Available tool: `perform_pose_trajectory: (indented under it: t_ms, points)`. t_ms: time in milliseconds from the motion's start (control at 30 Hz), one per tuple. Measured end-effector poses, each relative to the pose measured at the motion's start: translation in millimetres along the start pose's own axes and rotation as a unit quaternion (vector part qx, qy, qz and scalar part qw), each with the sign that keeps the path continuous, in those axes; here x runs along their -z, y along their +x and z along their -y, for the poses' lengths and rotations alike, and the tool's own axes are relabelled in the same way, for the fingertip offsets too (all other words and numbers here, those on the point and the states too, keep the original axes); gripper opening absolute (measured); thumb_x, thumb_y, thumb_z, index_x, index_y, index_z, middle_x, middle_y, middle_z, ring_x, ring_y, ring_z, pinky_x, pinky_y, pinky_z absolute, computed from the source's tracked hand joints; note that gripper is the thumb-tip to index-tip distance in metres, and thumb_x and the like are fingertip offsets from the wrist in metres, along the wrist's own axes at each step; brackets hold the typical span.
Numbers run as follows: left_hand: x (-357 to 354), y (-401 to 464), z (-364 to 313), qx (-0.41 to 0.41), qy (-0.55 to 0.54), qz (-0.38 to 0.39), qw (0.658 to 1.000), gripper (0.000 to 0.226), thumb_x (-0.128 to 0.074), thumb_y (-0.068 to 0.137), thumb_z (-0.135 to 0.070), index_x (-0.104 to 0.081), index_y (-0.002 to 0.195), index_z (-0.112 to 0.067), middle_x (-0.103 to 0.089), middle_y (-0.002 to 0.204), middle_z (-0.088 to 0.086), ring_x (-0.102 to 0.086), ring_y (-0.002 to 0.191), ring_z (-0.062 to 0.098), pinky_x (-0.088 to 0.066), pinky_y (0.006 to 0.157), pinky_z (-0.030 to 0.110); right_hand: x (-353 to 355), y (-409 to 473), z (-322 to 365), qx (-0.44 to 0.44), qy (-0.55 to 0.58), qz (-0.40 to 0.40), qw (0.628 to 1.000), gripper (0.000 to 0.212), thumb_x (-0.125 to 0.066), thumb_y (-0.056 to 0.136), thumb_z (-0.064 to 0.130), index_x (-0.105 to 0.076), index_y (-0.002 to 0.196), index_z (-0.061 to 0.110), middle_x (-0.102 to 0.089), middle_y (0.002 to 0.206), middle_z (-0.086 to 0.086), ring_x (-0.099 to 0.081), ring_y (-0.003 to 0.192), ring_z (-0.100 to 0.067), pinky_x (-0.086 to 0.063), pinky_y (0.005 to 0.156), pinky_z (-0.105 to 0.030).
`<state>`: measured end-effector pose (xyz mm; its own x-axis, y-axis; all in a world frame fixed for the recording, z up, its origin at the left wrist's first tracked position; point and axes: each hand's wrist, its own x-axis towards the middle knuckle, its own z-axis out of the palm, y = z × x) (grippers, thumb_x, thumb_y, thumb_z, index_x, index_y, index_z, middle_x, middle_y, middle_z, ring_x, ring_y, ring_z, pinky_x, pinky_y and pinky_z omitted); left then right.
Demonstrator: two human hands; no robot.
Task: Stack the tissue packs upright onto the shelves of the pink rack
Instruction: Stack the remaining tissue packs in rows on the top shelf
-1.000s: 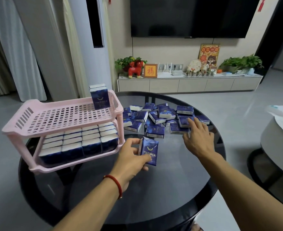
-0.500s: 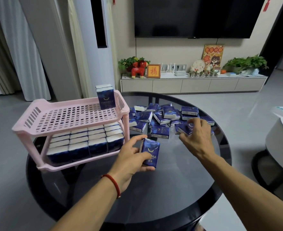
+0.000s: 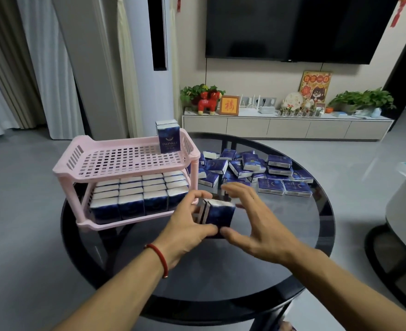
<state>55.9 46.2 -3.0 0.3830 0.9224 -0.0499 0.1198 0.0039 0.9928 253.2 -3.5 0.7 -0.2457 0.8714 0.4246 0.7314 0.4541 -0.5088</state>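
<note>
The rack (image 3: 125, 161) is pale pink with a grid of square holes. Tissue packs (image 3: 272, 186) at 1 o'clock are dark blue with white ends. The round table (image 3: 221, 271) is glossy black. A wrist band (image 3: 159, 258) is red.

Held tissue packs (image 3: 217, 215) stood upright together; pink rack (image 3: 125, 161) (lower shelf full) carried upright packs (image 3: 168, 137) on top.

Both forearms are bare, sleeveless in view, and a red cord bracelet (image 3: 159, 258) circles the left wrist.
</note>
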Motion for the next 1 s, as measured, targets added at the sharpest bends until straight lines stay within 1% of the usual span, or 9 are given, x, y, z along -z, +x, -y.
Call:
perform_pose_trajectory:
  t_ms: [67,167,333,467,533,667,800,900,1000]
  points:
    - [7,-2,4,-0.02,0.039,0.0,0.999,0.07,-0.081,0.06,-0.008,-0.06,0.116,-0.045,-0.071,0.119,0.003,-0.072,0.106,0.021,-0.061,0.092,0.043,-3,1,0,-0.051,0.034,-0.008,0.998,0.068,-0.069,0.093,0.042,-0.034,0.151,0.035,-0.046,0.144,0.014,-0.047,0.128,0.004,-0.048,0.102,-0.019]
    - [14,-4,17,-0.029,0.063,0.01,0.998,0.066,-0.082,0.063,-0.006,-0.062,0.115,-0.043,-0.072,0.12,-0.004,-0.069,0.113,0.014,-0.058,0.098,0.038,-11,4,-2,-0.067,0.038,0.023,0.997,0.057,-0.069,0.095,0.033,-0.044,0.147,0.029,-0.059,0.133,0.008,-0.058,0.117,-0.003,-0.055,0.094,-0.025]
    - [19,-6,33,-0.037,0.155,0.038,0.986,0.065,-0.081,0.062,-0.026,-0.057,0.119,-0.046,-0.069,0.124,-0.011,-0.064,0.121,0.009,-0.053,0.107,0.042,-20,8,-2,-0.085,0.026,0.071,0.994,0.055,-0.074,0.092,0.03,-0.052,0.141,0.024,-0.058,0.13,0.006,-0.06,0.111,-0.007,-0.058,0.089,-0.027]
    - [24,-14,25,-0.074,0.234,0.012,0.969,0.076,-0.083,0.073,-0.032,-0.047,0.139,-0.048,-0.06,0.134,-0.015,-0.058,0.125,0.006,-0.05,0.108,0.031,-19,15,-2,-0.094,0.034,0.08,0.992,0.049,-0.077,0.089,0.032,-0.056,0.133,0.025,-0.06,0.121,0.008,-0.062,0.106,-0.006,-0.059,0.085,-0.025]
    - [25,-18,18,-0.115,0.266,-0.002,0.957,0.073,-0.081,0.08,-0.034,-0.046,0.143,-0.045,-0.056,0.137,-0.016,-0.054,0.127,0.005,-0.047,0.108,0.029,-17,17,-1,-0.093,0.039,0.078,0.992,0.049,-0.079,0.087,0.032,-0.059,0.131,0.024,-0.063,0.117,0.009,-0.063,0.103,-0.005,-0.059,0.084,-0.025]
    - [29,-20,9,-0.194,0.329,-0.042,0.923,0.054,-0.08,0.084,-0.026,-0.061,0.134,-0.031,-0.06,0.124,-0.015,-0.058,0.116,0.005,-0.05,0.105,0.033,-15,21,3,-0.067,0.035,0.064,0.995,0.049,-0.083,0.082,0.032,-0.064,0.128,0.028,-0.067,0.112,0.009,-0.064,0.099,-0.005,-0.059,0.082,-0.027]
    - [35,-23,-5,-0.227,0.333,-0.069,0.913,0.046,-0.082,0.08,-0.023,-0.068,0.124,-0.027,-0.064,0.116,-0.016,-0.063,0.108,0.006,-0.055,0.097,0.036,-13,25,10,-0.054,0.051,0.046,0.996,0.056,-0.081,0.084,0.035,-0.059,0.135,0.03,-0.064,0.118,0.012,-0.062,0.104,0.0,-0.057,0.083,-0.019]
    - [47,-30,-27,-0.254,0.333,-0.079,0.905,0.043,-0.084,0.077,-0.019,-0.071,0.117,-0.026,-0.067,0.112,-0.018,-0.065,0.104,0.004,-0.057,0.094,0.032,-6,25,20,-0.057,0.14,0.008,0.989,0.051,-0.07,0.09,0.049,-0.058,0.137,0.032,-0.066,0.119,0.017,-0.064,0.106,0.001,-0.057,0.084,-0.02]
    - [67,-35,-56,-0.256,0.321,-0.092,0.907,0.042,-0.086,0.078,-0.018,-0.071,0.116,-0.027,-0.069,0.114,-0.017,-0.068,0.105,0.004,-0.057,0.092,0.025,-1,26,25,-0.074,0.231,-0.036,0.97,0.047,-0.056,0.09,0.058,-0.061,0.131,0.035,-0.069,0.119,0.013,-0.068,0.105,-0.009,-0.06,0.083,-0.032]
